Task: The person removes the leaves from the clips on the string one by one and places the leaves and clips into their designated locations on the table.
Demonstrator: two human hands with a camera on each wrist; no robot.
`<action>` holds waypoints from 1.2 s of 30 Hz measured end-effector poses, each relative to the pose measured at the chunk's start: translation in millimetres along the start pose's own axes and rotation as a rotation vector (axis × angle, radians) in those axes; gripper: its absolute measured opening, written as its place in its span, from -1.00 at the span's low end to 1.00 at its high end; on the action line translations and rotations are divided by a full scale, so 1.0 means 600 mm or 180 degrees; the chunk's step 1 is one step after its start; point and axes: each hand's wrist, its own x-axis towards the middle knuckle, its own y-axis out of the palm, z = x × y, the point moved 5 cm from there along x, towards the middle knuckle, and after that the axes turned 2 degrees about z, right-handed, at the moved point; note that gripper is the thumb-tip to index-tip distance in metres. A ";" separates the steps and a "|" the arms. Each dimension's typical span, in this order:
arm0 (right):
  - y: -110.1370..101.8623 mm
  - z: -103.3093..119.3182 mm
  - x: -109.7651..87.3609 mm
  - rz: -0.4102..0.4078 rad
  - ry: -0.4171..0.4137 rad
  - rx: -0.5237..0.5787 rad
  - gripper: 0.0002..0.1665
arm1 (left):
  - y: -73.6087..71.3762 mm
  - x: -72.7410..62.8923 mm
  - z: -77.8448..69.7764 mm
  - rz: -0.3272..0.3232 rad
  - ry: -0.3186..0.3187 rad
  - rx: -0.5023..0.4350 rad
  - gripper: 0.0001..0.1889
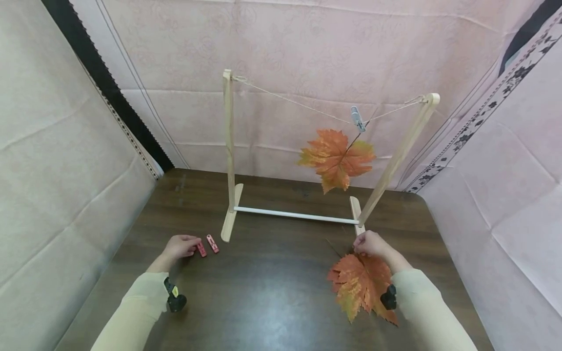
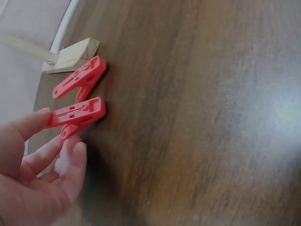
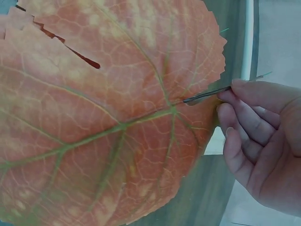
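Observation:
Between thumb and fingertips my left hand (image 1: 179, 246) pinches the handle ends of a red clothespin (image 2: 81, 113), low over the table. A second red clothespin (image 2: 85, 75) lies just beyond it on the wood. My right hand (image 1: 374, 244) pinches the thin dark stem (image 3: 209, 95) of an orange maple leaf (image 1: 361, 285), which spreads below the fingers toward the wrist. In the right wrist view the leaf's veined face (image 3: 94, 108) fills much of the picture. Another orange maple leaf (image 1: 335, 160) hangs by its stem from a light blue clothespin (image 1: 357, 119) on a string.
A wooden stand with a left post (image 1: 229, 141) and a leaning right post (image 1: 397, 158) carries the string (image 1: 294, 101). A white rod (image 1: 296, 215) joins its feet on the brown table (image 1: 246, 302). Pale cloth (image 1: 281, 44) encloses the back and sides.

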 end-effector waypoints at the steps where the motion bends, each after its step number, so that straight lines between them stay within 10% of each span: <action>1: 0.001 -0.001 0.000 -0.0012 -0.0004 -0.0017 -0.95 | 0.002 0.001 0.001 -0.0025 -0.0004 0.0020 -0.51; 18: -0.007 -0.016 -0.003 -0.0464 0.0017 -0.0511 -0.85 | -0.001 -0.004 -0.019 -0.0389 -0.0020 0.0408 -0.46; 26: -0.045 0.009 -0.030 -0.0575 0.0183 -0.0750 -0.74 | -0.020 -0.029 -0.150 -0.0549 0.0674 0.0463 -0.42; 36: -0.133 0.091 -0.061 -0.0918 -0.0338 -0.0329 -0.58 | -0.002 -0.074 -0.365 -0.0250 0.1654 0.0240 -0.52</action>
